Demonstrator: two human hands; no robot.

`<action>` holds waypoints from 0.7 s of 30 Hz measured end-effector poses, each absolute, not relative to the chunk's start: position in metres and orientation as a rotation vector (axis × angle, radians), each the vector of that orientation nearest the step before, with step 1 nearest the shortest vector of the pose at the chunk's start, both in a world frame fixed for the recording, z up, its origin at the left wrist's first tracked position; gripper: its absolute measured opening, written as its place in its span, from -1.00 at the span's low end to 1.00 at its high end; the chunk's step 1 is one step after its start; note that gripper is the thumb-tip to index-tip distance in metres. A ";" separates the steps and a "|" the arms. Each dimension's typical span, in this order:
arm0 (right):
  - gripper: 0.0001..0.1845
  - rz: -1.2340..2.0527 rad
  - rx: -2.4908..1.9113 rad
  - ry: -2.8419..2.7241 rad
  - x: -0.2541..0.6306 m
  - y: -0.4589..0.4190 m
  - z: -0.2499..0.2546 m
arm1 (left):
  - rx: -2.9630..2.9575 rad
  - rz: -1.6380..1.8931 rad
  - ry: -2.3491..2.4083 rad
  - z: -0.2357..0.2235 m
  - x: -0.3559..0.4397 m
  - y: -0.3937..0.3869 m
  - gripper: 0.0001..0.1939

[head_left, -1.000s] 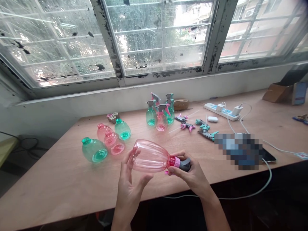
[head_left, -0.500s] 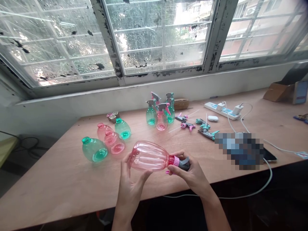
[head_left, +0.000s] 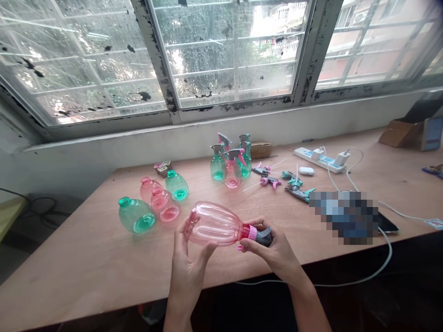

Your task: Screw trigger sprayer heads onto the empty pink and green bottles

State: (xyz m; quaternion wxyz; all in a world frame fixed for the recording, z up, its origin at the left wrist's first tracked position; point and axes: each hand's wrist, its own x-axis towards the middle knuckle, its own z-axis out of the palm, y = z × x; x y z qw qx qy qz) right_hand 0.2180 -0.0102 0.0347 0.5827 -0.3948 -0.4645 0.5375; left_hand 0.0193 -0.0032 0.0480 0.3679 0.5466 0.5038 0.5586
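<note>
A clear pink spray bottle (head_left: pixel 216 224) lies sideways in the air above the table's near edge, its base to the left. My left hand (head_left: pixel 190 256) is closed around the base end. At the neck, my right hand (head_left: pixel 268 251) grips the grey and pink spray head (head_left: pixel 259 235), thumb against the pink collar; part of the head is hidden by the fingers. Left of the hands stand open bottles without heads, among them a green bottle (head_left: pixel 136 216) and a pink bottle (head_left: pixel 165 205). Loose spray heads (head_left: pixel 296 184) lie to the right, beyond my right hand.
Several bottles with heads fitted, one a pink spray bottle (head_left: pixel 232 173), stand by the wall. A power strip (head_left: pixel 320 159), a white earphone case (head_left: pixel 306 171) and cables lie on the right. Small boxes (head_left: pixel 162 168) sit at the back left.
Almost nothing differs. Both hands keep their hold on the pink spray bottle, which has shifted very slightly to the left.
</note>
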 end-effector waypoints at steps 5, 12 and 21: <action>-0.61 1.319 -0.926 -0.985 0.218 -0.008 0.030 | 1.594 1.449 1.325 0.048 0.015 0.000 -0.36; -0.62 1.354 -0.885 -0.986 0.221 -0.009 0.029 | 1.705 1.351 1.358 0.044 0.003 -0.006 -0.27; -0.63 1.375 -0.906 -1.004 0.225 -0.008 0.026 | 1.650 1.487 1.322 0.054 0.010 -0.007 -0.49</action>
